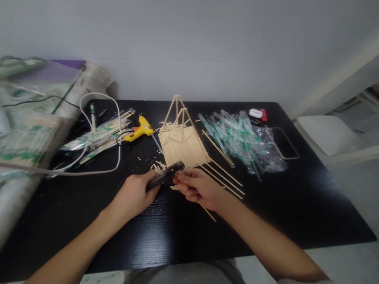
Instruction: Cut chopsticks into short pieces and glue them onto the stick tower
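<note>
My left hand [135, 194] grips a dark pair of pliers [166, 175], its jaws pointing up and to the right. Close by the jaws, the closed fingers of my right hand [200, 187] pinch a thin wooden stick [208, 211], whose far end sticks out below the palm. Whether the jaws touch the stick is hidden by my fingers. Just beyond both hands lies a flat panel of sticks [188, 149] laid side by side. A pointed frame of sticks [175, 116] rises at its back. Several loose sticks [226, 178] spread out to the panel's right.
Left of the panel lies a yellow glue gun [141, 129], near packs of wrapped chopsticks [104, 132] and a looped white cable [119, 151]. To the right are crumpled plastic wrappers [234, 134], a phone [285, 143] and a white case [255, 113]. A wall stands behind the black table [314, 206].
</note>
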Action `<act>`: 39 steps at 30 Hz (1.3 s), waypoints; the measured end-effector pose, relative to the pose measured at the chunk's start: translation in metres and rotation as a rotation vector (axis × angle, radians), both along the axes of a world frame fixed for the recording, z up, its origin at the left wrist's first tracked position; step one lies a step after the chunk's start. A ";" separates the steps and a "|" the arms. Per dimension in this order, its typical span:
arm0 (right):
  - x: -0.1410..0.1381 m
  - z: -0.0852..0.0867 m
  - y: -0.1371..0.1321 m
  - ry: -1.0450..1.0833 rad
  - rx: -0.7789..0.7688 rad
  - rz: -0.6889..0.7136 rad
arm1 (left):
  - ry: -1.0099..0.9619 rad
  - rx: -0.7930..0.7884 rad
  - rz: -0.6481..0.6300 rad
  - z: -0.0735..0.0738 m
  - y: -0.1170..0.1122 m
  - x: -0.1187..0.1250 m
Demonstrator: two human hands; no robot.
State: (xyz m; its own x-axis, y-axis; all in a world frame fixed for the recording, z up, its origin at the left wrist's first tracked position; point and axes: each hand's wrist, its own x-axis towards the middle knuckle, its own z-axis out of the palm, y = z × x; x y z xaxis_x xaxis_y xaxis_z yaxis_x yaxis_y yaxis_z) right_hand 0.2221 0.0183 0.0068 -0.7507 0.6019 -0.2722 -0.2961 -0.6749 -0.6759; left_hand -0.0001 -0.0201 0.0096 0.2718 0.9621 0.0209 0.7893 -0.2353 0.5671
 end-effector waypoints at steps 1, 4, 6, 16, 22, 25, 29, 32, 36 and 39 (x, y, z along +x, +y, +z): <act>0.000 0.000 0.000 0.000 0.000 -0.001 | 0.005 -0.002 0.004 0.000 0.000 0.000; 0.000 -0.001 0.001 -0.001 0.005 -0.001 | 0.013 -0.003 0.017 -0.001 0.000 0.000; 0.000 -0.001 0.001 -0.001 0.009 -0.004 | 0.007 0.006 0.020 -0.001 0.001 0.001; 0.000 -0.001 0.001 -0.008 0.031 -0.040 | -0.123 -0.053 0.075 -0.004 0.006 0.002; 0.000 -0.001 0.001 -0.035 0.049 -0.063 | -0.079 -0.026 0.174 -0.003 0.010 -0.003; -0.002 -0.003 0.000 -0.058 0.065 -0.080 | 0.017 0.030 0.180 -0.002 0.008 -0.003; -0.005 -0.005 -0.002 -0.082 0.116 -0.121 | 0.084 0.114 0.133 -0.003 0.005 -0.001; -0.006 -0.003 -0.003 -0.080 0.174 -0.136 | 0.148 0.136 0.127 -0.003 0.003 0.001; -0.006 -0.003 -0.005 -0.116 0.222 -0.147 | 0.196 0.165 0.125 -0.003 0.003 0.002; -0.006 -0.003 -0.006 -0.122 0.241 -0.158 | 0.221 0.181 0.111 -0.003 0.003 0.001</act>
State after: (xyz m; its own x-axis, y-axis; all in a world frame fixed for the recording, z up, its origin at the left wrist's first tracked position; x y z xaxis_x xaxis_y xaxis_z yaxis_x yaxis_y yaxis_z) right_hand 0.2159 0.0121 0.0042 -0.6134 0.7667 -0.1895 -0.2915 -0.4428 -0.8479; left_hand 0.0013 -0.0176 0.0062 0.1823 0.9722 0.1468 0.9153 -0.2223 0.3357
